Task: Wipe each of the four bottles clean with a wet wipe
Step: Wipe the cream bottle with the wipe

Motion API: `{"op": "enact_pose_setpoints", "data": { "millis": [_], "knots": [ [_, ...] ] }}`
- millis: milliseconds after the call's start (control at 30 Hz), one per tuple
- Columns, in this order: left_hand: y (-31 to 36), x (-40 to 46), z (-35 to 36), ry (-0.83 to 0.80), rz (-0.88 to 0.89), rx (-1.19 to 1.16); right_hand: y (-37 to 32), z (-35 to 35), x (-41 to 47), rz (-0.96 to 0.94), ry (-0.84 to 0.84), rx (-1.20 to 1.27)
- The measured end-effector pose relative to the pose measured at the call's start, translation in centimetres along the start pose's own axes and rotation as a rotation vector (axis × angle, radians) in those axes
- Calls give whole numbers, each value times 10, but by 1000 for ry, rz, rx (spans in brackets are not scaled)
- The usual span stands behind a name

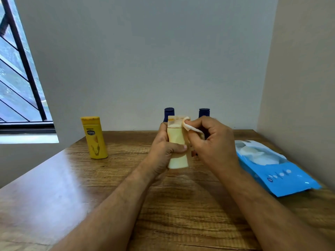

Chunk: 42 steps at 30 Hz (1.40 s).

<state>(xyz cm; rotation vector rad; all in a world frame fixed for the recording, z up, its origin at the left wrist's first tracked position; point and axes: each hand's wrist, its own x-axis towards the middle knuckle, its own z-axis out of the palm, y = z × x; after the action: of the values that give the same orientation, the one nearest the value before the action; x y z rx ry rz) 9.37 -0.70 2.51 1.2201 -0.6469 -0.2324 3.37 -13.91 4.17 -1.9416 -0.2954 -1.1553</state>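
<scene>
While the left hand [164, 147] holds the pale bottle [177, 142] up above the table [90, 178], the right hand [212, 142] rubs it with a wipe [190, 126]. The left fingers are curled round the middle of the bottle, and the thumb lies across its front. The bottle is upright, with its cap on top. Its bottom end is in the air, not on the wood.

The right hand pinches the wipe. The wipe is white and bunched up. It touches the top right side of the bottle, by the cap. The other right fingers are curled in.

A yellow bottle [94, 137] stands on the table, well to the left. It leans a little. It has a yellow cap and a dark label.

Two dark blue caps show behind the hands, near the wall. One blue bottle [169, 113] is behind the pale bottle, a little to its left. The other blue bottle [204, 112] is behind the right hand. The rest of each one is hidden.

A blue pack [282, 174] of wipes lies flat on the table at the right, near the side wall. Its flap is open and white wipes show inside.

A window [16, 78] with dark bars is on the left.
</scene>
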Motion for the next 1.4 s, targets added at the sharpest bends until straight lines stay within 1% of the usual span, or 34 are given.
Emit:
{"op": "enact_pose_setpoints", "data": {
  "millis": [67,100,167,233,300,333,433,467,567,733,800,900,967,1033,1133,1200,1300,1400],
  "knots": [
    [0,0,-1,-3,-1,-33,1,0,1,-10,10,-19],
    [0,0,-1,-9,-5,-58,1,0,1,15,20,-14],
    [1,0,-1,-26,-24,-119,3,-1,3,128,85,40],
    [3,-1,1,-38,-39,-169,5,-4,5,238,188,96],
    [4,-2,1,-36,-39,-187,5,-6,7,265,221,111],
    [4,-2,0,-33,-36,-185,3,-6,6,247,192,120],
    [3,-2,-1,-10,-27,-105,-3,-2,2,184,15,159],
    [2,-1,-1,-1,-28,-72,-3,-1,1,180,-7,159],
    [1,0,-2,10,-33,-51,1,1,1,232,32,168],
    [1,-4,-1,-10,-31,-149,5,1,5,331,108,177],
    [1,-6,1,-21,-17,-143,5,-1,6,350,83,228],
    [1,-5,0,-20,35,-22,-4,-3,4,318,-28,316],
    [0,-4,-2,-33,24,46,-6,-3,3,324,-71,359],
    [0,-4,-1,-48,-11,66,-5,-3,3,373,-59,331],
    [2,-5,4,-93,-20,5,0,-1,4,441,-31,295],
    [4,-6,5,-67,-10,-17,0,-2,4,405,-21,317],
    [5,-7,1,23,-27,-43,-4,-2,3,297,-71,297],
    [5,-8,1,33,-12,-47,-4,0,2,251,-70,232]
  ]
}}
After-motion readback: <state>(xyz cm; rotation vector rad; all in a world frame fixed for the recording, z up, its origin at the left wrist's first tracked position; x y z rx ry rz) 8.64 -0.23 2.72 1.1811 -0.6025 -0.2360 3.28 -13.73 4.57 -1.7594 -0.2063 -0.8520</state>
